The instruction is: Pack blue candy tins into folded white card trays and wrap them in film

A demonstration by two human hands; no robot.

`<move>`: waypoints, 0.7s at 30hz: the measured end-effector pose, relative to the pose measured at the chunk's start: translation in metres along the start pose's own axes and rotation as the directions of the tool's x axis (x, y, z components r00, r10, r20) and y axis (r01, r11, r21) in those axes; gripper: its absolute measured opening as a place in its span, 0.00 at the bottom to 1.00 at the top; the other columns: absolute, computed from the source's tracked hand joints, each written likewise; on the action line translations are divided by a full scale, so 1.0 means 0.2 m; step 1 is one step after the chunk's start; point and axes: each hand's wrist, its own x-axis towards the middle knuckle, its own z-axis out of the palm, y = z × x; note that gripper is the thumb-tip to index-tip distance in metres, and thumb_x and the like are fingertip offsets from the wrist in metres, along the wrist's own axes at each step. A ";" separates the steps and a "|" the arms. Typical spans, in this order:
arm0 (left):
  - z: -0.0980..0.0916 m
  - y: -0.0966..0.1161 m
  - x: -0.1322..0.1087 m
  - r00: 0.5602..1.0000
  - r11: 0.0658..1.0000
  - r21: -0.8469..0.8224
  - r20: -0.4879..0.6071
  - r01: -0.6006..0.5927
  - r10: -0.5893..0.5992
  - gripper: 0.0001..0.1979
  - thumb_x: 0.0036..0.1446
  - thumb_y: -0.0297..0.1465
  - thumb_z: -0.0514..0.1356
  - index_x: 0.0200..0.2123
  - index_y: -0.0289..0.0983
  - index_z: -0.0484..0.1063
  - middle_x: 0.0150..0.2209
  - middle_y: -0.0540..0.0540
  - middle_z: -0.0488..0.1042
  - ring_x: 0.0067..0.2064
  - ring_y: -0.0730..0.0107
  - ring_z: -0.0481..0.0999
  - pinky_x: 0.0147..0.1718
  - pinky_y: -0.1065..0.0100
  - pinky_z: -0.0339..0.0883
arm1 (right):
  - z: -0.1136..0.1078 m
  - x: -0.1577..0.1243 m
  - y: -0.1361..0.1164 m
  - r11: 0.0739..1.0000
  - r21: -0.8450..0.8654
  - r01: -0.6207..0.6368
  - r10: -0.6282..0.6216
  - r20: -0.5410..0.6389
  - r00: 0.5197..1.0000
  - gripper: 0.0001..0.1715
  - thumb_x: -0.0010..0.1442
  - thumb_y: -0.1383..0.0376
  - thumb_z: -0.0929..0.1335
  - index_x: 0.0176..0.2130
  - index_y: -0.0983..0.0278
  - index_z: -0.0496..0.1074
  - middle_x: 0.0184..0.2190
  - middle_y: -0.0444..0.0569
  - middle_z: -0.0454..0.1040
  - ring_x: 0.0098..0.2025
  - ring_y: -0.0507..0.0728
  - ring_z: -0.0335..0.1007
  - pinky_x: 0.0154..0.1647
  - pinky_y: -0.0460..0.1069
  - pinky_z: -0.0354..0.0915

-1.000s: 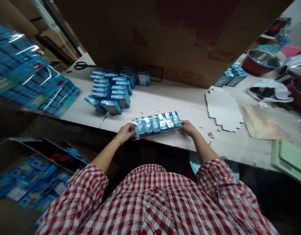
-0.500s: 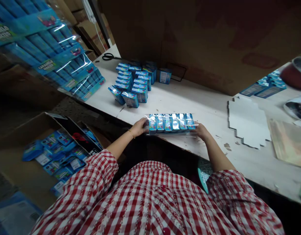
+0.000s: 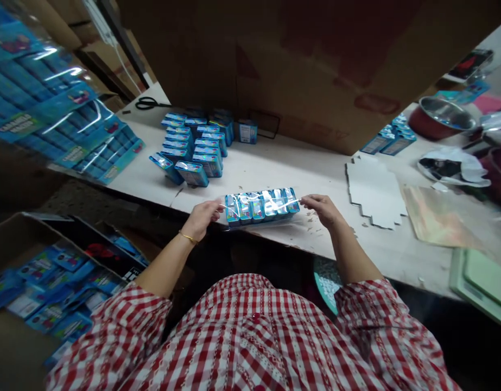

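A row of several small blue packs [image 3: 256, 207] stands at the table's front edge under a shiny clear plastic wrap [image 3: 274, 203]. At the row's left end my left hand [image 3: 202, 218], with a thin gold bracelet on its wrist, has its fingers closed on the edge of the wrap. My right hand [image 3: 321, 207] pinches the wrap at the other end, just beyond the last pack. Behind and to the left, a cluster of similar blue packs [image 3: 208, 161] stands on the white table [image 3: 299, 168].
A tall cardboard box [image 3: 242, 65] rises behind the table. Wrapped display trays [image 3: 71, 130] lean at left above an open carton [image 3: 10, 222] of packs. Scissors [image 3: 148, 103] lie at the back. Rightward are white die-cut card [image 3: 374, 190], a pot [image 3: 441, 119] and a pale green device [image 3: 478, 277].
Both hands have shifted from gripping the row's ends to pinching the wrap, a little apart from the packs. The row now sits slightly tilted, and the view has turned right.
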 end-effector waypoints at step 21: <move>-0.79 0.66 -0.31 0.789 0.877 -0.125 -0.508 -0.464 0.345 0.16 0.34 0.39 0.68 0.23 0.34 0.71 0.22 0.49 0.69 0.24 0.79 0.63 0.23 0.72 0.55 | 0.99 0.34 -1.38 0.857 -0.039 0.513 -0.467 0.358 0.808 0.15 0.40 0.56 0.75 0.20 0.63 0.72 0.20 0.48 0.69 0.25 0.51 0.65 0.31 0.51 0.64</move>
